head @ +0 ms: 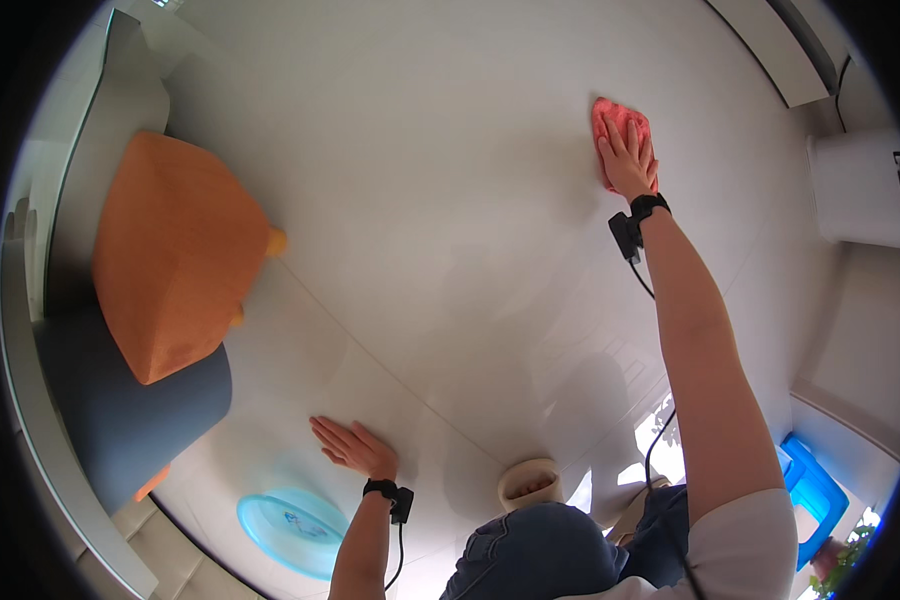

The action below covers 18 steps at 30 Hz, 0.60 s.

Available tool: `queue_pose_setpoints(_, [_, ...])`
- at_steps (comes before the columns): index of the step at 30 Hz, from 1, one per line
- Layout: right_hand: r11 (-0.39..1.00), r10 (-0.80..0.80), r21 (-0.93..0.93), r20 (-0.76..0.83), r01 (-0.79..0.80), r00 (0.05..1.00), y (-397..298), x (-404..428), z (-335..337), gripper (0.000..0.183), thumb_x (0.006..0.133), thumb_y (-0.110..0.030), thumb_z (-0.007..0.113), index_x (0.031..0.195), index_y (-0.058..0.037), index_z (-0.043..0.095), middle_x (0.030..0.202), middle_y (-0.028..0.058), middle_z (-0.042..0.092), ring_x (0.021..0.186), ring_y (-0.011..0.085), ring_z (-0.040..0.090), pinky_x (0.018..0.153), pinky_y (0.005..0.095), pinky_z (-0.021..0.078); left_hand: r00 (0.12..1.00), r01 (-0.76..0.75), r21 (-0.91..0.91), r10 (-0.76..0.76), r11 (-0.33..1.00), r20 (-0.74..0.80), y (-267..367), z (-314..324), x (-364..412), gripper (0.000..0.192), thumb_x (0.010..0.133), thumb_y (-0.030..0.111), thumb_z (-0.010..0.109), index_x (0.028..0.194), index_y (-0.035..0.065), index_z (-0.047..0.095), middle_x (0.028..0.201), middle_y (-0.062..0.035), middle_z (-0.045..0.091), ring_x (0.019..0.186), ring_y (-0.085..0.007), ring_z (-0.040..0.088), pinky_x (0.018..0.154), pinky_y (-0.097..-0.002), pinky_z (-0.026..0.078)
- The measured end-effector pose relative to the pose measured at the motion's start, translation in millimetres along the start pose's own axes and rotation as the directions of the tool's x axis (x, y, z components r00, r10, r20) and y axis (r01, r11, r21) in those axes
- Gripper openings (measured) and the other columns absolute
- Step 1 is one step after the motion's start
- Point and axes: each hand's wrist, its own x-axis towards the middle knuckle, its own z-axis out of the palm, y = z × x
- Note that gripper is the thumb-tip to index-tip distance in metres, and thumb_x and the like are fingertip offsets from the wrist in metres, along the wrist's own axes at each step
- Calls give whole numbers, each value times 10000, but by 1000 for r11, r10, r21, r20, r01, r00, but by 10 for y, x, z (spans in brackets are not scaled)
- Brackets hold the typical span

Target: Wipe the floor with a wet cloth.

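Observation:
My right hand (628, 159) is spread over a red cloth (604, 120) and presses it against the pale tiled floor (435, 210), far out at the upper right. The cloth lies folded or bunched under my palm, and part of it is hidden there. Lower left of the middle, my left hand (354, 450) holds nothing. Its fingers are stretched out, and whether it touches the floor I cannot tell. Just below it is a translucent light-blue plastic basin (292, 529) with a small printed picture.
On the left stand an orange upholstered stool (184, 247) on short legs and a dark grey-blue padded seat (139, 420). A white bin-like container (859, 187) is at the right, below a white furniture base (784, 49). A blue plastic frame (821, 495) lies lower right. Cables (649, 457) trail along my arms.

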Motion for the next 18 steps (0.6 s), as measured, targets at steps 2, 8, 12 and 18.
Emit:
queue_pose_setpoints(2, [1000,-15,-3,60,15,998,82,57,-70,548,962,-546,318,1492,-468,201,1624,9,58,1476,366,19,1124,645,25,999,-27,-36,26,999,-29,56,-19,5,642,1031,438,221,1549,88,74,1623,-50,72,1487,-240,96,1164,-494,73])
queue_pose_setpoints(8, [792,-606,-77,17,605,795,-8,-1343,187,445,988,-395,420,1432,-402,403,1585,37,213,1456,366,126,1142,602,103,999,28,33,-27,999,-41,10,-20,28,625,1033,439,213,1548,101,103,1619,-51,105,1480,-243,131,1159,-498,109])
queue_pose_setpoints(12, [456,-887,270,213,848,410,327,-3034,45,393,967,-361,485,1357,-407,508,1559,-9,283,1455,299,191,1163,570,147,998,37,53,-35,998,-43,27,45,-3,619,1035,450,208,1550,121,115,1618,-41,114,1480,-233,136,1158,-494,121])
queue_pose_setpoints(18, [301,-949,418,220,857,226,1057,-3318,-21,339,965,-400,475,1289,-401,573,1535,-70,336,1452,257,219,1189,508,139,999,8,21,-7,1000,-39,0,95,16,623,1036,445,199,1545,95,116,1613,-67,130,1476,-269,147,1156,-505,146])
